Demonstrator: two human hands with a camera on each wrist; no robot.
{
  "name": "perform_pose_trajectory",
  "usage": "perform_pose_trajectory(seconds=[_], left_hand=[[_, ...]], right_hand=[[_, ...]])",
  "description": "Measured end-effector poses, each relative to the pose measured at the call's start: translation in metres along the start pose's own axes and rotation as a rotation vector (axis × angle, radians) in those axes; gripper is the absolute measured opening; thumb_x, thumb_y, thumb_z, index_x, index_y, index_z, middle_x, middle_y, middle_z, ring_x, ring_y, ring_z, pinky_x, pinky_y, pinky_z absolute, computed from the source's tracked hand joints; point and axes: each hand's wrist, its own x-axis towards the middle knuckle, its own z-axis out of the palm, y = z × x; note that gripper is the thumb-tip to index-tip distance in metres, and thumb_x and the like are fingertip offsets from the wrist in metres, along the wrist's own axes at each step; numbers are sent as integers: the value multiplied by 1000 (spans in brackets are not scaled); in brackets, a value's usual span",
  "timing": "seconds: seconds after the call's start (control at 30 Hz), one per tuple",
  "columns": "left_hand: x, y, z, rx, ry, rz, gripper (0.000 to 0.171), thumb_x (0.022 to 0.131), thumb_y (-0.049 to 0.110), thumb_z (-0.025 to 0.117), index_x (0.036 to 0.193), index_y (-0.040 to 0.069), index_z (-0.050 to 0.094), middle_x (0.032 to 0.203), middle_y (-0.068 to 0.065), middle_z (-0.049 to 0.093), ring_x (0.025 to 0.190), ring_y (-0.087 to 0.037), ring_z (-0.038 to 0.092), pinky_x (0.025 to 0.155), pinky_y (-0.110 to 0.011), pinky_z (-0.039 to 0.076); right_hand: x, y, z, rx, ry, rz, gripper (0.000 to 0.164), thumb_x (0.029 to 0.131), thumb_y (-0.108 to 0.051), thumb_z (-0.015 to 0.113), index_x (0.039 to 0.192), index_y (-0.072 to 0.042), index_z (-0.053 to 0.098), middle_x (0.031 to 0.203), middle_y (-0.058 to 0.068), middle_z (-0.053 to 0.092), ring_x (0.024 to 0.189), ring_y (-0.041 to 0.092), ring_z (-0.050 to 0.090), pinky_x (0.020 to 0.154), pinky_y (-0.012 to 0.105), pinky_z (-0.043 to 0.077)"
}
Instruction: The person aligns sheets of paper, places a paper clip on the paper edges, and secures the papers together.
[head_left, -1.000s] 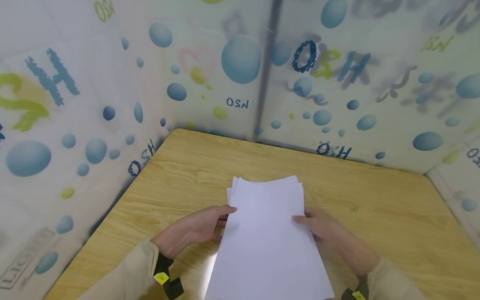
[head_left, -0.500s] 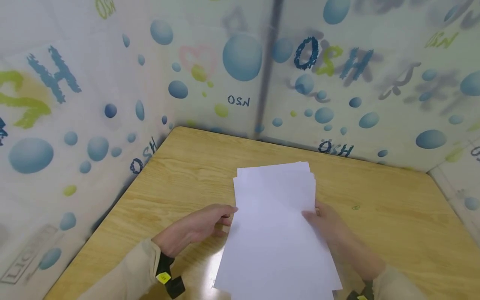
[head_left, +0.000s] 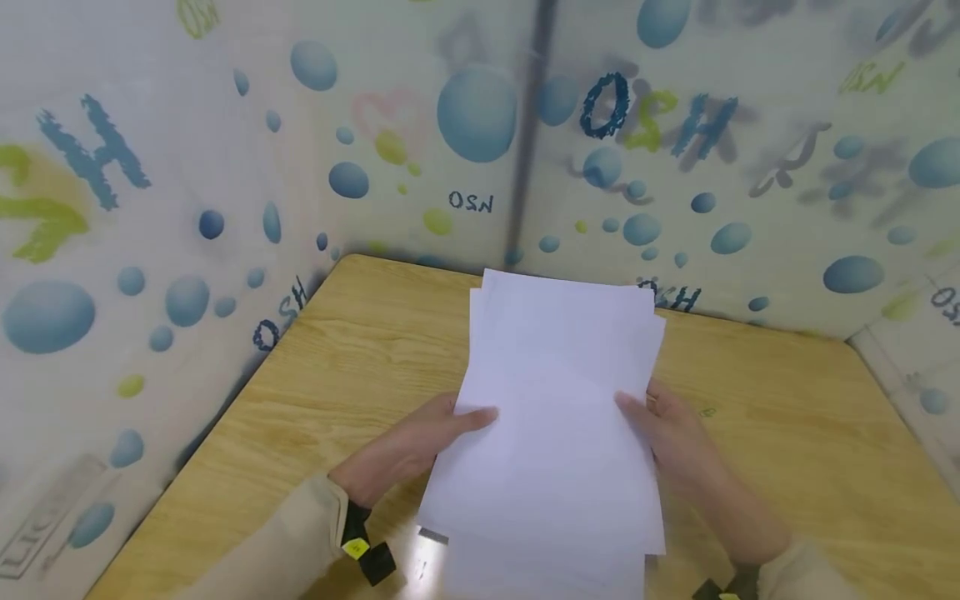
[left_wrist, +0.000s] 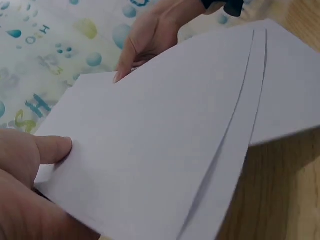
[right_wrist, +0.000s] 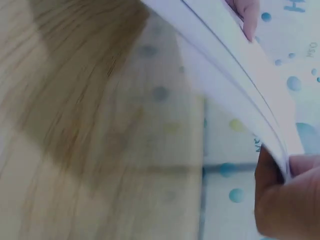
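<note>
A loose stack of white paper sheets is held up over the table, its edges out of line and fanned a little. My left hand grips the left side, with the thumb on top and the fingers hidden underneath. On the opposite side my right hand pinches the edge between thumb and fingers. In the left wrist view, the sheets bow and show staggered edges. Seen from the right wrist, the paper curves as a thin bundle into the right hand.
Beneath lies a wooden table with a light grain. A small green paper clip lies on it, right of the right hand. Patterned curtains stand behind the table and along its left side.
The stack has been raised and moved away from me, its far edge now reaching toward the table's back edge. The sheets have shifted against each other, and the left thumb lies further over the paper.
</note>
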Motion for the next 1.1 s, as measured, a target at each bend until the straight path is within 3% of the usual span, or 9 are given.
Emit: perform_pose_trajectory(seconds=[0.13,0.3,0.37,0.47,0.63,0.73,0.9,1.1], left_hand=[[2,8,4,57,25,113,44,96,41,60,123,6,59,98,-13,69,85,-25,67,74,-40,54],[-1,31,9,143,53,350,37,100,35,56,113,1,63,94,-13,70,79,-25,67,68,-40,55],[-5,42,11,163,57,421,35,100,33,55,109,0,64,94,-13,70,80,-26,68,67,-41,55],[-11,58,13,192,64,499,33,100,31,56,107,0,64,96,-11,71,82,-25,69,68,-42,56],[-14,86,18,226,107,600,28,98,29,59,106,3,67,93,-9,72,81,-24,71,69,-42,56],[-10,97,21,246,158,678,24,98,26,61,104,4,68,91,-6,72,80,-21,70,69,-40,55],[12,95,21,204,196,784,18,97,20,62,105,4,69,95,-5,72,83,-19,67,71,-37,51],[33,81,19,175,264,789,19,97,20,63,104,3,69,97,-5,72,87,-18,66,75,-36,50]], right_hand=[[-9,-9,4,-79,120,0,72,94,-58,50,153,-23,27,128,13,59,102,25,63,79,38,54],[-21,-20,9,-95,270,-208,56,99,-47,50,142,-12,42,121,11,64,100,15,64,78,27,53],[-25,-26,11,-67,334,-295,48,99,-39,52,134,-7,48,117,9,65,98,12,64,77,24,53],[-29,-38,13,-30,425,-349,41,98,-36,56,127,-8,52,114,4,66,99,10,64,77,20,52],[-31,-59,11,134,500,-437,33,96,-26,61,124,-9,56,119,6,64,107,16,59,83,18,48],[-26,-69,12,234,534,-551,31,95,-17,64,123,-6,58,119,10,63,109,20,59,85,20,47],[-11,-69,12,298,553,-712,27,95,-11,63,119,0,59,113,16,65,104,25,61,85,25,49],[7,-53,17,294,545,-731,24,96,-12,62,116,1,60,109,14,67,100,22,64,82,26,51]])
